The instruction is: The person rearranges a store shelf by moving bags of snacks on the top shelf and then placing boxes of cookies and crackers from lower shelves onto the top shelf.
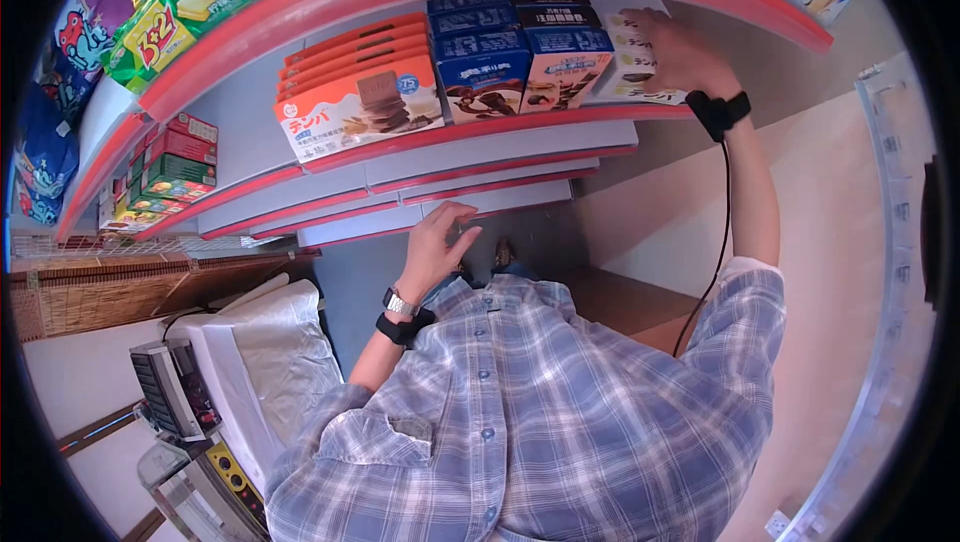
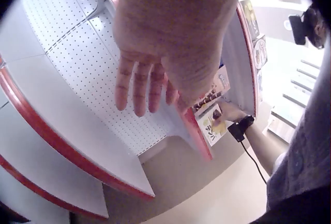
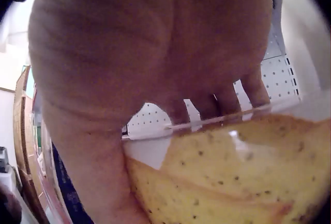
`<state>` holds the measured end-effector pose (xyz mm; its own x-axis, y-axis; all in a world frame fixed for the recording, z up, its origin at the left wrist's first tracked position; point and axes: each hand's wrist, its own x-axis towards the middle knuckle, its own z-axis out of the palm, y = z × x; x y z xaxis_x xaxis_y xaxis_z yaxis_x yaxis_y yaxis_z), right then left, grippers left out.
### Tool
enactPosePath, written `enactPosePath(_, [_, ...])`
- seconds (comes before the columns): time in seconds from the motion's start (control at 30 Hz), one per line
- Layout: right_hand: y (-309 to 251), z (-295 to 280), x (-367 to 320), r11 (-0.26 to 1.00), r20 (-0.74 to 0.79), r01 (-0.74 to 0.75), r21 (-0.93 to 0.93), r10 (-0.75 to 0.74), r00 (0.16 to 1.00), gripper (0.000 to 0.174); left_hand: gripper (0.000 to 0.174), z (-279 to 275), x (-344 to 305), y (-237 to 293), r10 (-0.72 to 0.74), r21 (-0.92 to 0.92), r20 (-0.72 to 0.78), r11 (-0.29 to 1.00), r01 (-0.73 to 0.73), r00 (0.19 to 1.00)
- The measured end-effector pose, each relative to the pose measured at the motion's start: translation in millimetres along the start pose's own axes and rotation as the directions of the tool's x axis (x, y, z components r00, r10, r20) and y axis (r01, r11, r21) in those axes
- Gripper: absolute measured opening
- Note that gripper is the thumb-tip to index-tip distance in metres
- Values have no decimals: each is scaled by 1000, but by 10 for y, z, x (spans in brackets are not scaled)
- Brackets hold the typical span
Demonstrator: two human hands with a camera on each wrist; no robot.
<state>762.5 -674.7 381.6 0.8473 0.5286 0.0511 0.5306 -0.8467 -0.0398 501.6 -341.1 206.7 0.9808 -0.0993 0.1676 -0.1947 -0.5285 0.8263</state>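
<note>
At the right end of the upper shelf, my right hand (image 1: pixel 690 54) grips a white biscuit box (image 1: pixel 640 92). Close up in the right wrist view, the thumb lies along the box's left side and the fingers reach over its top edge, above a printed yellow wafer (image 3: pixel 222 182). Part of the box front is hidden by the hand. My left hand (image 1: pixel 437 242) hangs in front of the lower shelves, holding nothing, its fingers loosely extended in the left wrist view. Beside the white box stand blue-topped chocolate biscuit boxes (image 1: pixel 565 77).
Orange wafer boxes (image 1: pixel 365 107) stand in a row to the left on the red-edged shelf (image 1: pixel 250 157). Green snack bags (image 1: pixel 190 12) sit higher up. A wall (image 1: pixel 800 172) rises at the right. A cable (image 1: pixel 727 232) hangs from the right wrist.
</note>
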Motion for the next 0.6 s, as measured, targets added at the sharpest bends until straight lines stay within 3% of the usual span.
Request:
enactPosePath(0.07, [10, 83, 118, 996, 104, 84, 3, -83, 991, 101, 24, -48, -27, -2, -11, -3, -15, 1000, 11, 1000])
enactPosePath(0.17, [6, 189, 236, 979, 49, 201, 16, -202, 978, 100, 24, -83, -53, -5, -35, -12, -37, 999, 35, 999])
enactPosePath(0.3, [-61, 182, 251, 971, 48, 236, 27, -237, 970, 102, 25, -96, -40, -49, -18, -2, -52, 1000, 18, 998])
enactPosePath(0.4, [-96, 144, 218, 981, 139, 174, 87, -184, 973, 103, 25, -101, -24, -68, -20, -1, -69, 1000, 20, 997])
enactPosePath(0.6, [-66, 269, 114, 970, 25, 238, 46, -240, 971, 109, 26, -74, 48, -41, -8, -29, -45, 1000, 7, 999])
